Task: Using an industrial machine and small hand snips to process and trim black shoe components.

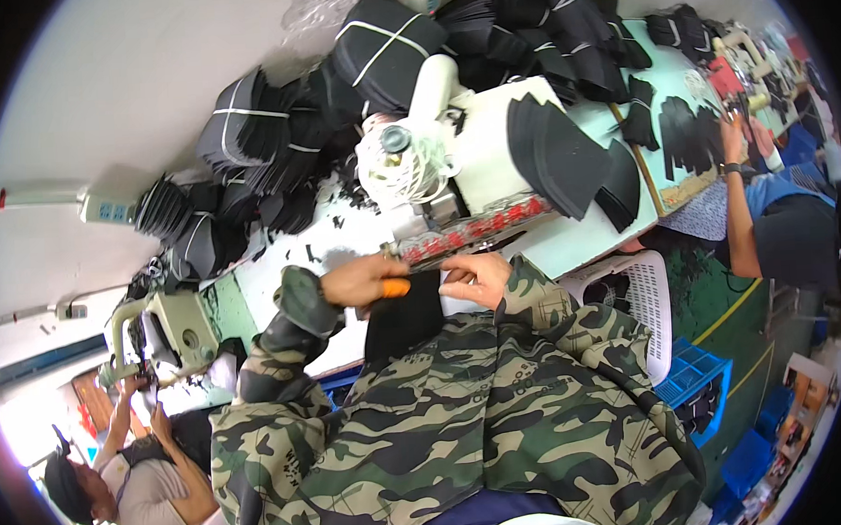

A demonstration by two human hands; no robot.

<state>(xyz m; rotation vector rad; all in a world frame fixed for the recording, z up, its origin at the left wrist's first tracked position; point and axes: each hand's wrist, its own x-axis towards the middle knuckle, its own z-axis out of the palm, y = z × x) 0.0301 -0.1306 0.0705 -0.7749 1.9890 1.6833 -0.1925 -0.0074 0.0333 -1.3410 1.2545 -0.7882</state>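
A dark piece of flat material (pixel 404 321) hangs down in front of my body, at the near edge of a sewing machine (pixel 435 91). My left hand (pixel 358 282) is closed on its upper left part. Something small and orange (pixel 395 288) shows at that hand's fingers; whether it is a finger cover or a tool handle I cannot tell. My right hand (pixel 479 281) pinches at the piece's upper right edge, its fingertips partly hidden. Below those fingers shows a patch of white (pixel 456 306). Both hands are close together, just below the machine's strip with red markings (pixel 475 230).
Curved black cut pieces (pixel 555 153) lie stacked on the machine's right side. Tied black bundles (pixel 388 48) crowd the table's back. A white basket (pixel 655 294) and blue crate (pixel 697 372) stand at my right. Co-workers sit at machines on the left (pixel 149 490) and right (pixel 785 228).
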